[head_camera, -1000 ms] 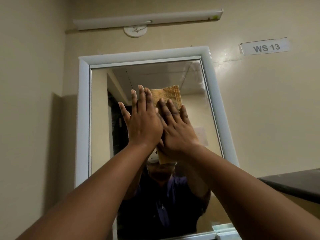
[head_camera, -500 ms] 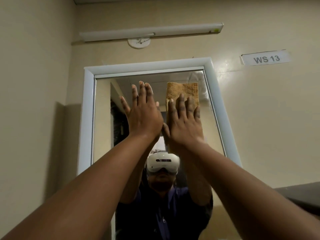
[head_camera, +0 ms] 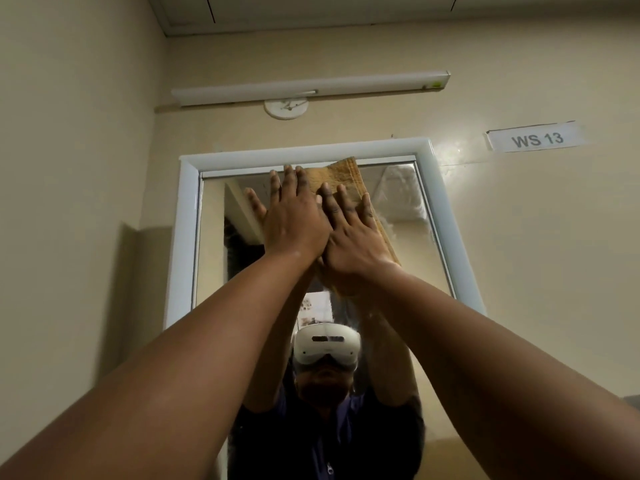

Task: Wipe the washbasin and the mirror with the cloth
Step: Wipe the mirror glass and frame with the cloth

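A white-framed mirror [head_camera: 429, 258] hangs on the beige wall in front of me. A tan cloth [head_camera: 341, 176] lies flat on the glass near the top edge of the frame. My right hand [head_camera: 353, 237] presses the cloth against the glass with its fingers stretched out. Flat and with fingers apart, my left hand [head_camera: 294, 216] lies just left of the cloth, its edge overlapping my right hand. The lower part of the cloth is hidden behind my hands. The washbasin is out of view.
A white tube light [head_camera: 311, 88] and a round white fitting [head_camera: 286, 108] sit on the wall above the mirror. A "WS 13" label [head_camera: 536, 138] is at the upper right. A side wall [head_camera: 76, 202] closes in on the left.
Both hands and the cloth have slid up the glass from its middle to the top edge of the frame. My view has tilted upward.
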